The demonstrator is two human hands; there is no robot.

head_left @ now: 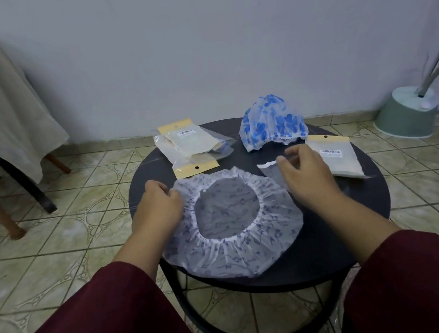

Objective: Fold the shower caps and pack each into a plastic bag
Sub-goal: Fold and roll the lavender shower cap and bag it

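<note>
A round black counter (366, 205) is seen from above, with a clear shower cap printed in pale purple (234, 219) spread flat on its near half, opening upward, the gathered white elastic forming a ring around the centre. The cap is roughly circular, so no long axis is given; its near edge overhangs the counter's rim slightly.

The left hand (160, 207) lies at the cap's left edge, its fingers curled and pinching the ruffled rim there. The right hand (308, 176) is at the cap's upper right edge, its fingers bent and brought together above the rim; whether the cap's plastic or a thin clear film beside it is pinched cannot be told. The cap thus lies between the two hands, stretched across from left to right, with each hand at an opposite side of it. A fold is judged to be the step in hand, most likely made by bringing one edge across to the other.

Behind the right hand, a second shower cap with blue flowers (272, 125) stands domed at the far side of the counter. To its right, an empty-looking plastic bag with a yellow header card (336, 158) lies flat, nearer the right hand than the left. At the far left, more plastic bags with yellow headers (192, 147) are stacked loosely, one seeming to hold something blue.
</note>
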